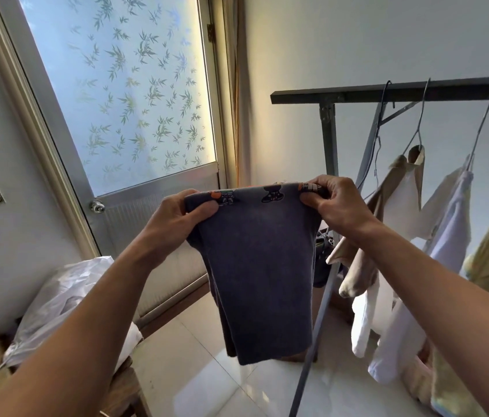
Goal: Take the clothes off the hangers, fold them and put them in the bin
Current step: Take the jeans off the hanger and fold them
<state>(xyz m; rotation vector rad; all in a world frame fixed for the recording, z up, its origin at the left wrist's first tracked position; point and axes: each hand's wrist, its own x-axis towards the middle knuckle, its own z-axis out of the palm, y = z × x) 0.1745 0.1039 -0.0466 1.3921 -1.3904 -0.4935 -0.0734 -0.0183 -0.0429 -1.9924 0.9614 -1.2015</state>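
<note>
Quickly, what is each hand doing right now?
Left hand: pinches the top left corner of the dark blue-grey printed cloth garment.
Right hand: pinches its top right corner.

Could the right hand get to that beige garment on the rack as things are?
Probably, but not freely: the beige garment hangs just beside the right hand with nothing between, yet that hand and the left hand both pinch the dark blue garment.
</note>
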